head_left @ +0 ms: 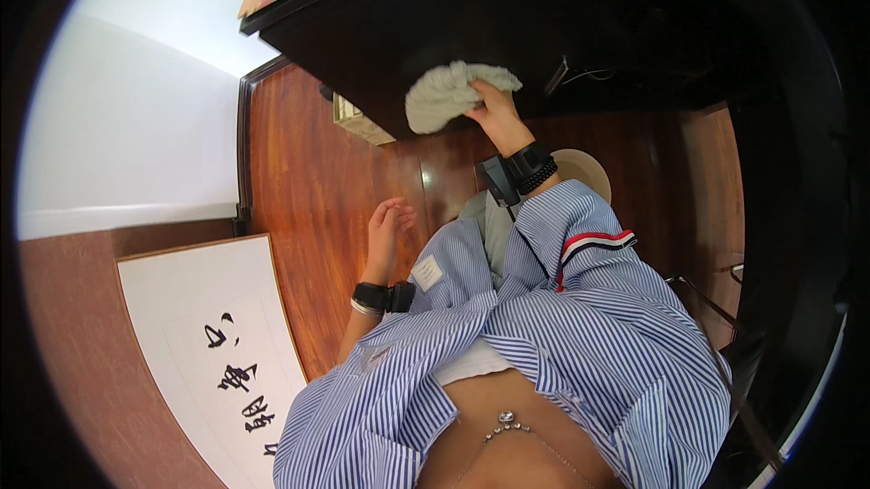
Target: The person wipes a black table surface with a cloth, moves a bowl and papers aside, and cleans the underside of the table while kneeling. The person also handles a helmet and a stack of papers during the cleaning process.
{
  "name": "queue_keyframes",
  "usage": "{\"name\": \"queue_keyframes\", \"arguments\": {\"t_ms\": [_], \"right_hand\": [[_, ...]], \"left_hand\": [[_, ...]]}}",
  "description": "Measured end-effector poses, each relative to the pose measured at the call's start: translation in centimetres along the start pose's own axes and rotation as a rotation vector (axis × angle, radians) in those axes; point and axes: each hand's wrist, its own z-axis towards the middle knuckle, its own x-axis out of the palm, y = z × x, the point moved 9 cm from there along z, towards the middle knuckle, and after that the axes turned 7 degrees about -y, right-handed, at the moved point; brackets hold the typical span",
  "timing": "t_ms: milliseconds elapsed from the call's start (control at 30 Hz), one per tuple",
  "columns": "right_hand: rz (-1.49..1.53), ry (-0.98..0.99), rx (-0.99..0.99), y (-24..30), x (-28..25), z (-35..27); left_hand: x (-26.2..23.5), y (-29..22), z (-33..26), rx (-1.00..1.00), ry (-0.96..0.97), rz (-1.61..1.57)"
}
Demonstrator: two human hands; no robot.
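Note:
My right hand (495, 108) is closed on a crumpled whitish cloth (444, 97). The cloth lies against the dark front panel (362, 45) of a large black piece of furniture, with its loose part spread to the left of my fingers. Lower and to the left, my left hand (391, 219) hangs in the air over the wooden floor, its fingers apart and slightly curled, with nothing in it. Each wrist wears a black strapped device; a dark bead bracelet (541, 175) also circles the right one.
A pale round bin (582, 172) stands on the reddish wooden floor (299, 172) beside my right forearm. A box-like object (358, 122) sits under the panel. Framed calligraphy (204, 335) leans at the left. Right of the cloth is a metal handle (556, 75).

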Motion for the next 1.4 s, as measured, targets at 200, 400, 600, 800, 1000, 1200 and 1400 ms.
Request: {"name": "queue_keyframes", "arguments": {"t_ms": [200,400,600,800,1000,1200,1400], "right_hand": [[-0.062,0.257,-0.409,4.6,9.8,-8.1],[-0.17,0.145,-0.501,2.4,10.5,-7.7],[-0.246,-0.019,-0.339,-4.8,7.3,-2.3],[-0.304,-0.186,-0.139,-12.5,2.2,4.2],[-0.283,-0.211,-0.026,-16.8,-1.9,8.9],[-0.234,-0.127,0.15,-16.3,-0.8,7.2],[-0.018,0.189,0.195,-13.2,9.1,0.1]], "left_hand": [[-2.3,-0.2,-1.0,0.046,-0.007,-0.052],[-4.3,1.4,-1.3,-0.002,-0.044,-0.11],[-6.2,-1.0,0.5,0.038,-0.08,-0.12],[-9.1,-0.9,0.7,0.015,-0.192,-0.125],[-11.1,0.3,0.2,-0.034,-0.284,-0.164],[-11.1,-1.0,0.3,-0.045,-0.287,-0.168],[-9.3,-2.4,2.2,-0.01,-0.168,-0.127]]}}
